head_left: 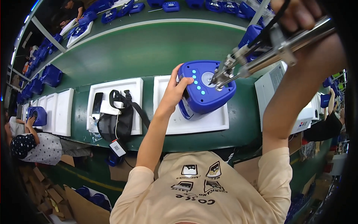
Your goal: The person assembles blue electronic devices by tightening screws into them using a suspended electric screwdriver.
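Note:
My left hand (175,91) grips the left side of a blue plastic housing (209,99), its thumb on top beside a row of pale green round buttons. The housing is tilted over a white foam tray (169,125), and a round silvery disc (208,79) is set in its top. At the upper right, my right hand (298,15) is closed round the upper part of a screwdriver (238,61) on a metal arm, partly cut off and blurred. Its metal jaws point down at the disc's right edge; whether they touch is unclear.
Another foam tray (137,84) on the left carries a phone (97,102), a black strapped pouch (119,125) and a white box. A white machine (270,89) stands right of my work spot. Across the green bench (149,48) runs a line of blue housings (171,6). Other people work on both sides.

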The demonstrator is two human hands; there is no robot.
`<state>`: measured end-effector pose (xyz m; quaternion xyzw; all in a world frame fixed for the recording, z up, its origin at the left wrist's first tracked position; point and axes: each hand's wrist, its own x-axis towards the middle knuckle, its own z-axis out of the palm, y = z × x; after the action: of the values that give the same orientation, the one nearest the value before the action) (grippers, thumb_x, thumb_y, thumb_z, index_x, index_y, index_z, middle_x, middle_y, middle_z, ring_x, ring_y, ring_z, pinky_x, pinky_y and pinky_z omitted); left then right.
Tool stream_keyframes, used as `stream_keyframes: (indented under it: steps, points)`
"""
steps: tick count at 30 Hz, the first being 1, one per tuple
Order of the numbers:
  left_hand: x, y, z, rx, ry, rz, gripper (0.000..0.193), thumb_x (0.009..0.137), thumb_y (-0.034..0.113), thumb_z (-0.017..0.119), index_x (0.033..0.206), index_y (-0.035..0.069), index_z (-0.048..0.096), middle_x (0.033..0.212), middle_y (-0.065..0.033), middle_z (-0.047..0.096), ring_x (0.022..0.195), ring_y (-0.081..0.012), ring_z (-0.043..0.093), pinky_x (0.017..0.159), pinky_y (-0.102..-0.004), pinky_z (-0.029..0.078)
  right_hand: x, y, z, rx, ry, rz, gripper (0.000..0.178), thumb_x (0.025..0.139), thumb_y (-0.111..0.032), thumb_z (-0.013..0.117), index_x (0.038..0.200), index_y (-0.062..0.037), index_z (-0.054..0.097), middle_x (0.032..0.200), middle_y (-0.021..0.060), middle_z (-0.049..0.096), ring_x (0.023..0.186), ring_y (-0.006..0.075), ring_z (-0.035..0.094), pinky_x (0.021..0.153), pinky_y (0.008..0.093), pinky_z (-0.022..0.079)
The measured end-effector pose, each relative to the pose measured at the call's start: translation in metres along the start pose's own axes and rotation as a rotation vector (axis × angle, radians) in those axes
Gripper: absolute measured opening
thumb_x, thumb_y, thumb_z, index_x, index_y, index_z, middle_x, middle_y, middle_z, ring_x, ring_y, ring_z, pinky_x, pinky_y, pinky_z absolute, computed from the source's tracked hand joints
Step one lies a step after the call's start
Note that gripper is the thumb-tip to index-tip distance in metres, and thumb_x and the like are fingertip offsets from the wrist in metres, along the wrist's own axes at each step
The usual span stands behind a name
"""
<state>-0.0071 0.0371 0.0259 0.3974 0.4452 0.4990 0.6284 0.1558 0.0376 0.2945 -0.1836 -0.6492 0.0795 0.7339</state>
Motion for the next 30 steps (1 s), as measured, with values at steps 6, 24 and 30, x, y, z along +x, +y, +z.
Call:
stream_keyframes:
  steps: [6,24,30]
  points:
    - [-0.002,-0.004,-0.007,-0.008,0.02,-0.003,0.079,0.085,0.031,0.073,0.154,0.014,0.039,0.129,-0.0121,0.06,0.119,-0.0236,0.057,0.102,-0.0342,0.043,-0.033,-0.014,0.026,0.0,-0.019,0.005,0.034,0.109,-0.028,0.044,0.101,0.0022,0.056,0.056,0.0003,0.045,0.039,0.007,0.041,0.034,0.0195,0.038]
    - [-0.005,-0.008,0.001,-0.092,0.021,0.034,0.074,0.088,0.026,0.071,0.153,0.011,0.04,0.123,-0.0092,0.062,0.114,-0.02,0.058,0.104,-0.0334,0.043,-0.062,-0.019,0.008,0.226,-0.141,0.407,0.027,0.11,-0.02,0.041,0.103,0.004,0.051,0.064,0.0075,0.047,0.041,0.0116,0.041,0.04,0.0245,0.042]
    - [-0.005,-0.014,-0.004,-0.058,0.041,0.05,0.075,0.088,0.027,0.07,0.154,0.011,0.04,0.125,-0.0107,0.062,0.116,-0.0208,0.058,0.103,-0.0347,0.045,-0.074,0.003,0.023,0.078,-0.084,-0.117,0.027,0.108,-0.014,0.046,0.105,0.0095,0.058,0.063,0.0096,0.05,0.039,0.0086,0.038,0.038,0.0228,0.044]
